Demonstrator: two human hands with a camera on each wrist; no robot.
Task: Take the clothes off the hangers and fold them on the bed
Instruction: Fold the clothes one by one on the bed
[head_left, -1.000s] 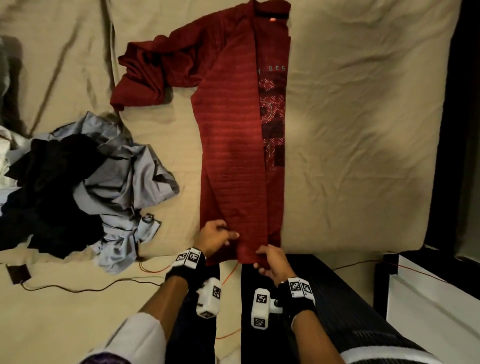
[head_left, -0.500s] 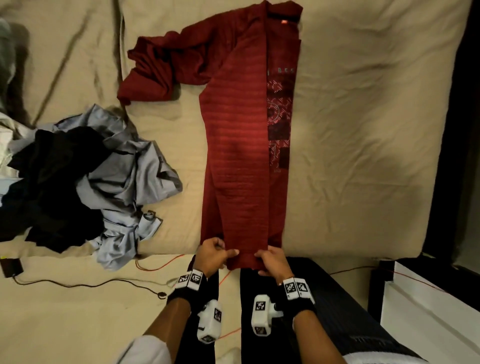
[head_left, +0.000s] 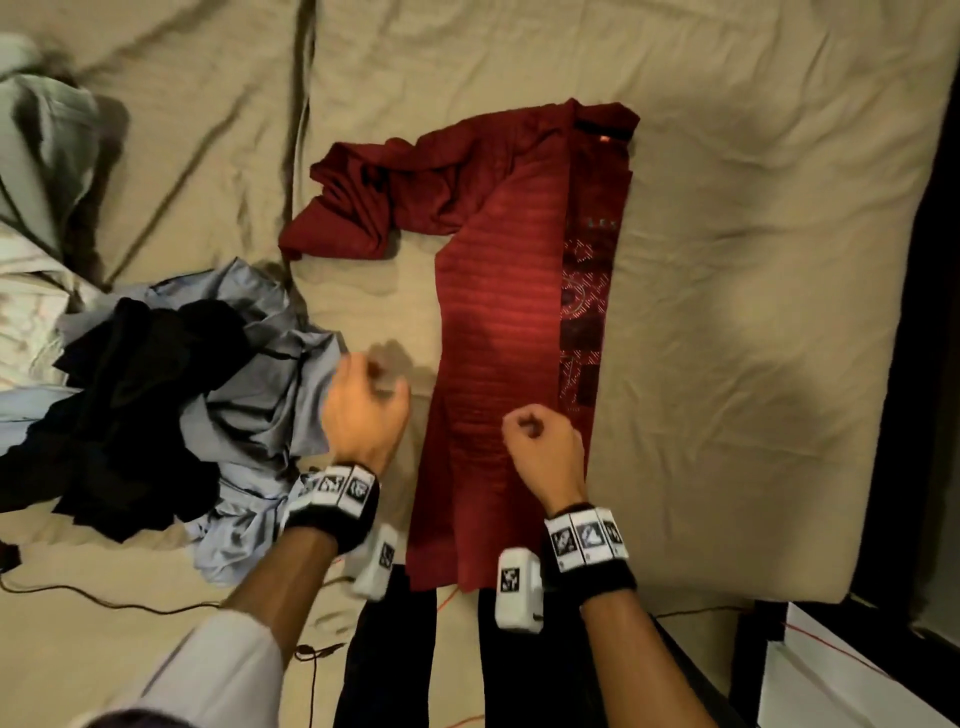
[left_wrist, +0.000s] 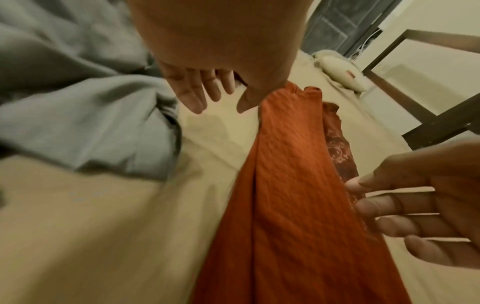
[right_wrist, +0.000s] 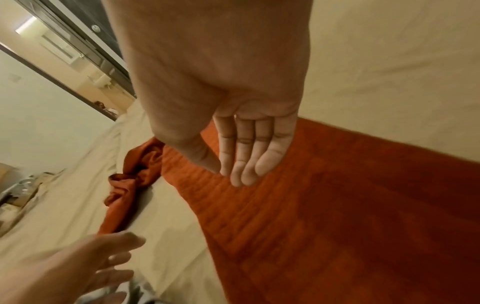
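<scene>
At the far left of the bed (head_left: 727, 291), covered by a beige sheet, pale crumpled cloth (head_left: 41, 156) is seen. Nearer, a heap of clothes is found: a black garment (head_left: 130, 405) lies on a grey-blue shirt (head_left: 270, 395), and a thin dark cable (head_left: 104, 603) runs along the near edge below them.

The left hand (head_left: 363, 410) is held just above the sheet, between the heap and the red garment. In the left wrist view its fingers (left_wrist: 200, 90) are seen extended and slightly spread, so its grip is released and nothing is held.

The dark red shirt (head_left: 498, 364) is laid lengthwise on the middle of the bed, folded into a narrow strip, with its hem hanging over the near edge and its collar at the far end. One sleeve (head_left: 374, 208) is left bunched to the left of the collar, and a printed panel (head_left: 584, 322) is exposed along the right edge of the strip.

The right hand (head_left: 545, 452) is held over the near part of the strip. In the right wrist view its fingers (right_wrist: 257, 148) are seen straight and together, with nothing grasped; whether the fabric is touched cannot be told.
</scene>
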